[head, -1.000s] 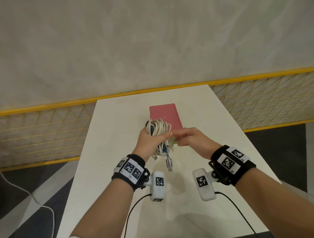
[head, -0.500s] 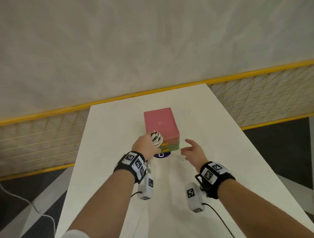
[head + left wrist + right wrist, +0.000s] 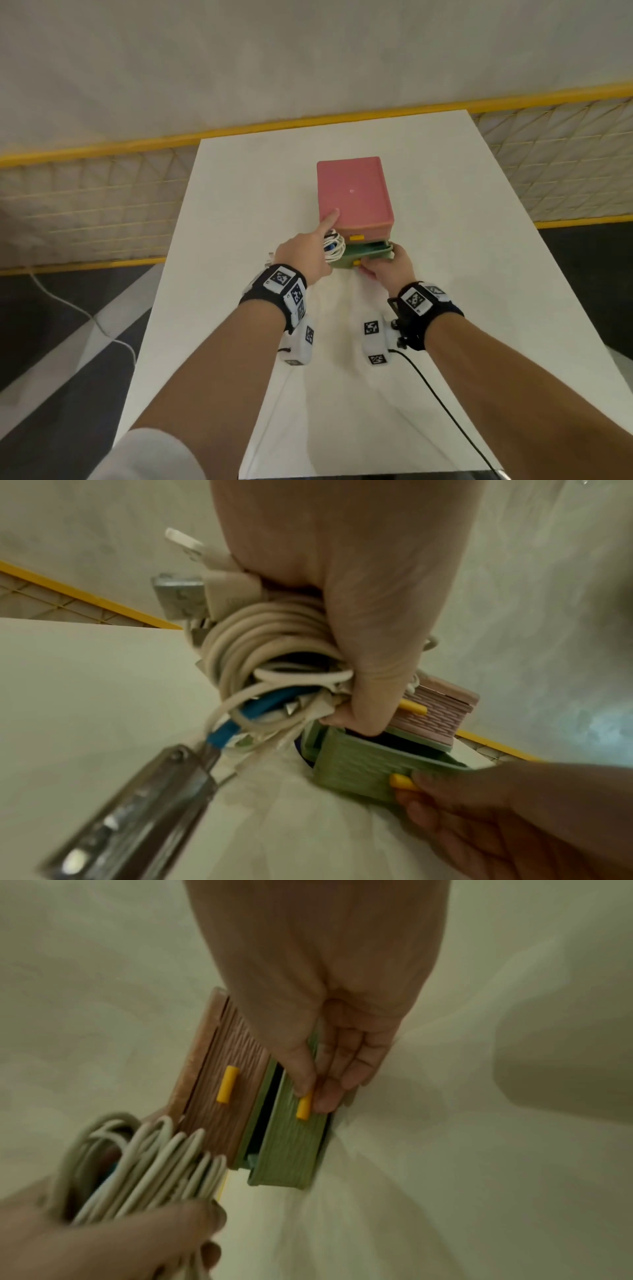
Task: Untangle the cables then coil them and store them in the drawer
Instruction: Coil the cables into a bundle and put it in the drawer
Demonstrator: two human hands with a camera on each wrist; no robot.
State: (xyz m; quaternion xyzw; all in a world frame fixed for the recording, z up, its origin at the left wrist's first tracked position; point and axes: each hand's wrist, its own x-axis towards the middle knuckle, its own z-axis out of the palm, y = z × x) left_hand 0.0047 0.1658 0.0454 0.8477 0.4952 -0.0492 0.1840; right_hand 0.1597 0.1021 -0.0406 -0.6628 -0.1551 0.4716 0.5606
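- The cables look untangled and coiled already: the left hand has its grip curled round a white bundle with a blue plug end in it, held just in front of the small drawer box at its left front corner.
- That hand's index finger is stretched out, and its tip rests on the pink top of the box, probably to steady it.
- The right hand pinches the yellow handle of the green drawer, thumb on one side and fingers on the other; the drawer stands only partly out, showing a narrow dark gap.
- Left to do, as I judge it: draw the drawer out further, put the coil inside, and push it shut.
- The pink drawer above is closed and overhangs the gap, so the opening looks too tight for the bundle.
- The tabletop has open room on both sides and in front of the box, enough for the drawer to slide towards the person.
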